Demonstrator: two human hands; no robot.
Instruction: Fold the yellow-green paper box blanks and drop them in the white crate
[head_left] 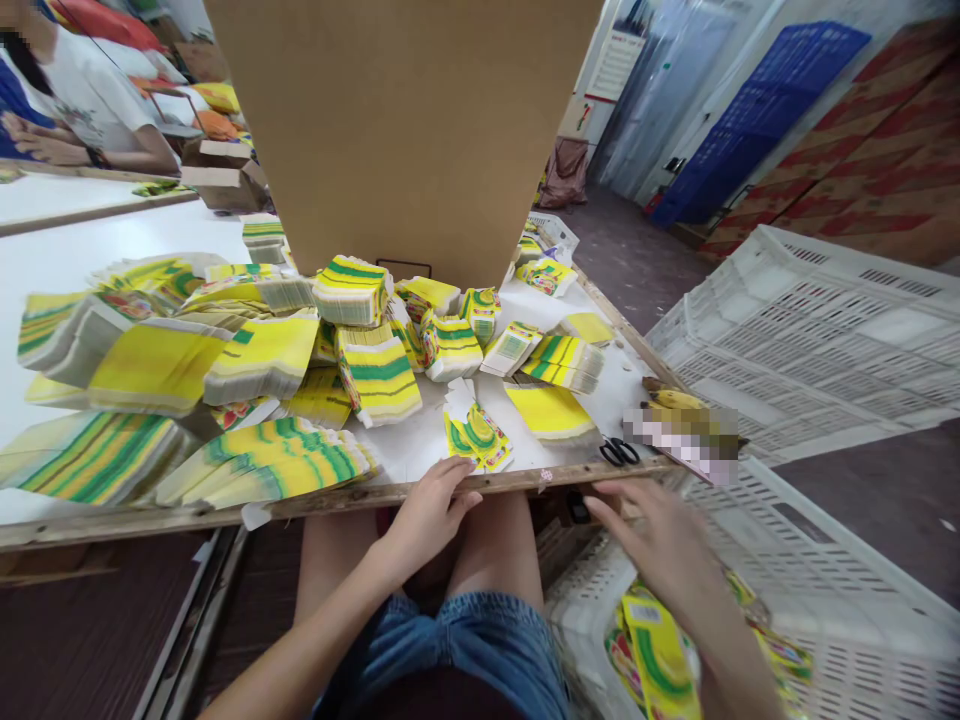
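My left hand (427,510) rests at the table's front edge, thumb apart from its fingers and nothing held in it. Its fingertips reach the lower end of a few yellow-green printed packets (481,438); whether they touch is hard to make out. My right hand (656,530), slightly blurred, hovers right of my knees beside the table corner, with thumb and fingers spread and no object between them. Below it, a white plastic crate (840,590) holds several filled-looking yellow-green packets (660,650). Black-handled scissors (619,452) lie near this hand.
Stacks of yellow printed packaging (262,360) cover the table's left and middle. A tall cardboard sheet (412,130) stands behind them. Bananas (675,400) lie at the right corner. White crates (817,330) stand at right. Another person (97,100) sits at the far left.
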